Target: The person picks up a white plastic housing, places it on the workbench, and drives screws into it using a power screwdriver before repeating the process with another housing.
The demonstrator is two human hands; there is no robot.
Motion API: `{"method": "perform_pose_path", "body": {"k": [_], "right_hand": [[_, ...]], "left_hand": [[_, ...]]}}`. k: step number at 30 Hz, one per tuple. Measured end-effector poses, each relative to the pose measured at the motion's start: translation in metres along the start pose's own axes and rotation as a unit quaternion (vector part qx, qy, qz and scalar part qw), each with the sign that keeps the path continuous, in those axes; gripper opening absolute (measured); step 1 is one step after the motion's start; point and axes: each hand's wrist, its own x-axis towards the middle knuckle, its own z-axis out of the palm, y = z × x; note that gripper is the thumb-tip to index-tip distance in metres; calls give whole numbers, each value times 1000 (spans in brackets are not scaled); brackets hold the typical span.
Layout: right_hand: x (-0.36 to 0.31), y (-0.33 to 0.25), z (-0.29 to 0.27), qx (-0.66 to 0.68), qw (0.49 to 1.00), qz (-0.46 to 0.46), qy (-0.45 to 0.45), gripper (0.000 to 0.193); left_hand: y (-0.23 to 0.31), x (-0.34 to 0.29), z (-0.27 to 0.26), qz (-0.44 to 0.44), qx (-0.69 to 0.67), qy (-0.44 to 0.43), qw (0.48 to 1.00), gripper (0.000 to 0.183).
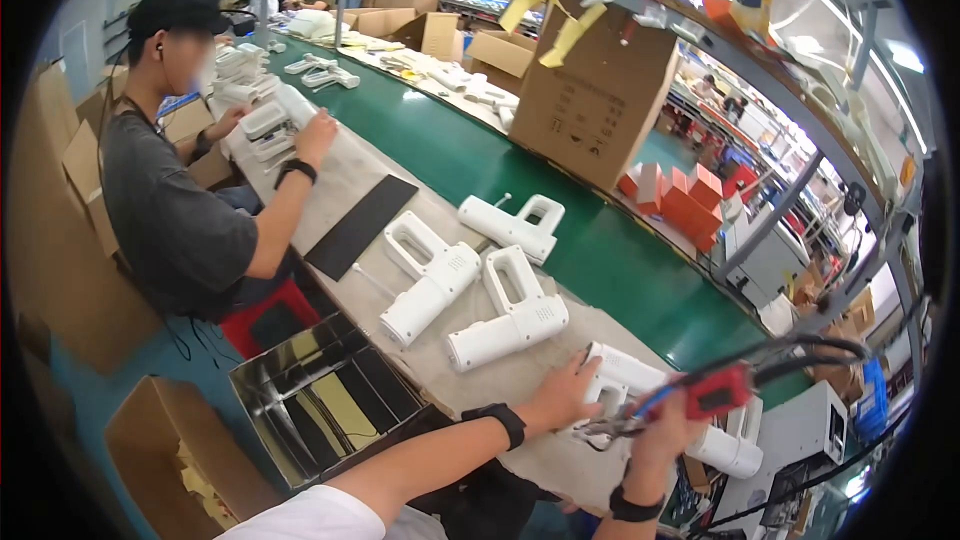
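Lower right, I see a white housing (625,366) on the tabletop (560,460); left hand (562,396) touching it, fingers loosely spread; right hand (666,436), fingers curled round a red tool (718,392).

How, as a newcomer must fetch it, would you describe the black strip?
Along the long green surface runs a pale covering. On it, between the co-worker and three white handled devices, lies the black strip. Flat and dark, it stands apart from bulky white neighbours.
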Motion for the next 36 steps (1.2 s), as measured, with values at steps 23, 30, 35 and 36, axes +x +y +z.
{"method": "perform_pose_path", "body": {"k": [23,30,35,36], "right_hand": [[-142,-3,-143,-34,957,209,-197,63],[-161,-56,-178,50,951,303,-24,77],[-221,-103,-282,70,928,351,104,69],[-245,-111,-306,63,924,348,146,67]], "left_hand": [[13,-159,-140,16,-340,-96,935,93],[23,-165,-82,26,-329,-231,915,98],[19,-144,-52,44,-357,-188,914,87],[15,-141,-50,19,-333,-161,929,81]]}}
